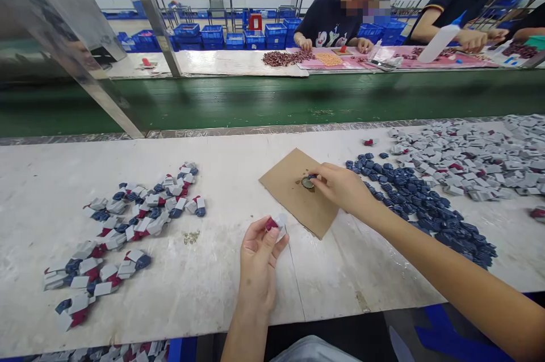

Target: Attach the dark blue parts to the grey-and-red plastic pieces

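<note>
My left hand [263, 257] pinches a small light-grey and dark-red plastic piece [272, 224] above the table's front part. Over a square of brown cardboard [289, 197], my right hand [340, 186] has thumb and fingers closed on a small dark-blue piece [313, 176], mostly hidden by the fingertips. That piece is at a small round cap [307, 182] on the cardboard, with dark wet-looking stains around it. Right of the cardboard lies a heap of loose dark-blue pieces [430, 209]. Behind it spreads a pile of grey pieces with dark-red parts [477, 158].
Joined grey, red and blue pieces [145, 211] lie across the left of the white table [230, 294]. A green conveyor belt [255, 101] runs behind it. Across the belt, co-workers [336, 21] sit at a bench with a white squeeze bottle [440, 43]. A metal post [97, 84] slants at left.
</note>
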### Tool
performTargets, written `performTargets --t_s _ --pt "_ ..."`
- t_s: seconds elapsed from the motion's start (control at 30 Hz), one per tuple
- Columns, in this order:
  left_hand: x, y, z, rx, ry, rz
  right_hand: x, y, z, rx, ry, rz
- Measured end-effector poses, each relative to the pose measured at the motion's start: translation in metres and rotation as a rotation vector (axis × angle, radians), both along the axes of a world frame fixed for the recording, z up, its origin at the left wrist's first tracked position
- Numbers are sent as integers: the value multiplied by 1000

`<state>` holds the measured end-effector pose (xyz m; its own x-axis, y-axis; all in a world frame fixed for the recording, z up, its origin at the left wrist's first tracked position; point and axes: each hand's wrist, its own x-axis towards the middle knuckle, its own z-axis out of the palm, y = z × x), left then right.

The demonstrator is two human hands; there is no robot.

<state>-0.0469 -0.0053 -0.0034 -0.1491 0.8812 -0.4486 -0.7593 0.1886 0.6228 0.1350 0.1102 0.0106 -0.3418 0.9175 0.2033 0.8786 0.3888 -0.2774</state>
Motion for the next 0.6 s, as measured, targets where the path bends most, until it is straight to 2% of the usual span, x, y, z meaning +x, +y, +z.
performTargets --t_s 0.17,0.27,0.4,0.5,0.6 --pt "2 -2 7 -44 88 25 -1 3 -6 8 -1 28" --pt "3 -4 13 -71 84 16 0 2 -2 25 39 21" --pt "6 -6 21 -81 26 36 -6 -15 23 15 323 -34" --pt "13 -7 26 -95 -23 55 -16 -38 48 -139 623 -59" --pt "19 -8 28 -90 -103 27 -26 -59 68 -265 777 -57"
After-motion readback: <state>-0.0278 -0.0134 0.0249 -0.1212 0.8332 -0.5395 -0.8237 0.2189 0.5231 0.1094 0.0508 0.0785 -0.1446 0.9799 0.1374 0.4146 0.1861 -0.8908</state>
